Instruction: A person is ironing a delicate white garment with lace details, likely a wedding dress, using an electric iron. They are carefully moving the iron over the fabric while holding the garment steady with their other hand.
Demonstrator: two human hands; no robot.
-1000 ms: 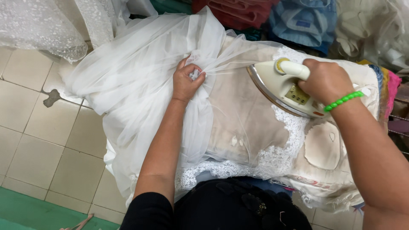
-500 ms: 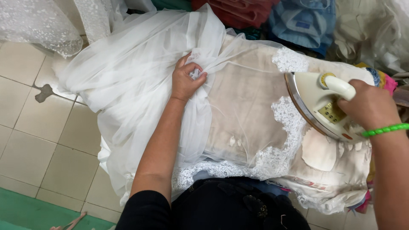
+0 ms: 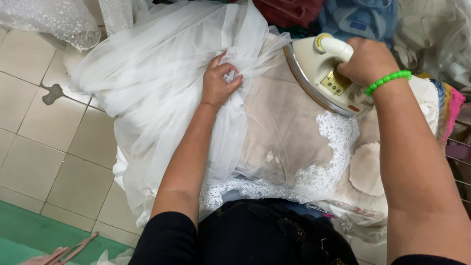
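Observation:
A white sheer tulle garment (image 3: 157,93) with lace trim (image 3: 324,167) lies spread over a padded ironing surface (image 3: 284,122), its bulk hanging off the left side. My left hand (image 3: 221,81) bunches a fold of the tulle and pins it down. My right hand (image 3: 365,61), a green bead bracelet on its wrist, grips the handle of a cream electric iron (image 3: 324,73). The iron rests on the fabric at the far end of the board, its soleplate edge facing left toward my left hand.
Beige floor tiles (image 3: 39,127) with a green strip (image 3: 29,240) lie to the left. More lace fabric (image 3: 54,19) hangs at top left. Red, blue and pale cloths (image 3: 353,17) pile up behind the board. Colourful fabric edges (image 3: 454,108) show at right.
The iron slid right along the board, then came back left and further away. My left hand kept its hold on the bunched tulle.

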